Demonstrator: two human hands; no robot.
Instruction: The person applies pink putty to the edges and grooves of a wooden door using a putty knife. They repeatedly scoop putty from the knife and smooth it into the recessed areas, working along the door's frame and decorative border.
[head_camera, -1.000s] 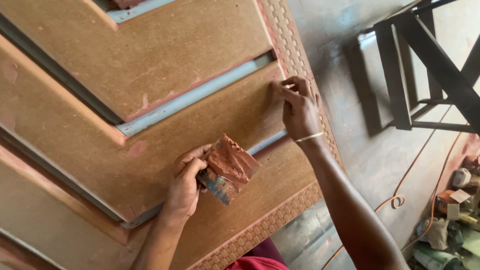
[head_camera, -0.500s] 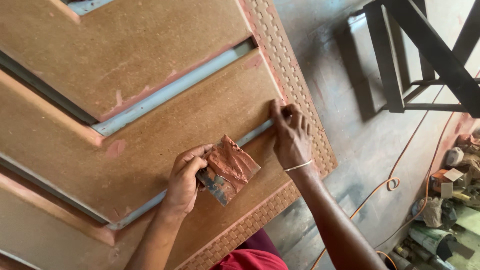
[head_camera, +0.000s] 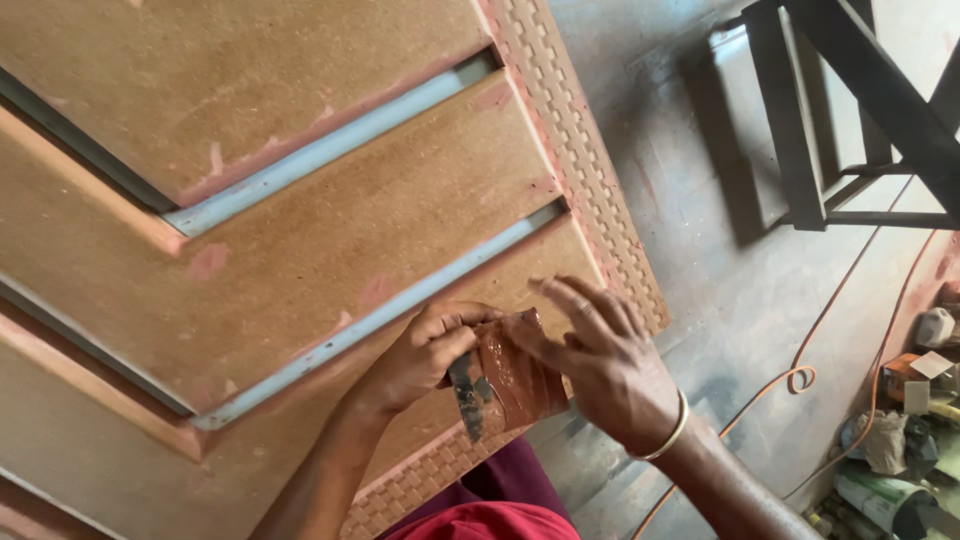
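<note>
The right hand (head_camera: 600, 365) has been brought off the pale groove and laid, fingers spread, against the reddish-brown putty-smeared flat pad (head_camera: 520, 375); the pad and a dark narrow-bladed putty knife (head_camera: 466, 392) are gripped in the left hand (head_camera: 425, 350), low over the brown fibreboard door panel (head_camera: 330, 250); its woven-embossed border (head_camera: 590, 170) lies beyond; the knife's handle is hidden; farther off, a black metal frame (head_camera: 850, 120) is cut off.

Two bare hands, the left hand (head_camera: 425, 355) and the right hand (head_camera: 600, 360), are seen; one reddish-smeared flat card (head_camera: 520, 375), one dark-bladed putty knife (head_camera: 467, 395), one brown slatted wooden door panel (head_camera: 330, 230) and one thin orange cable (head_camera: 800, 380) are counted.
</note>
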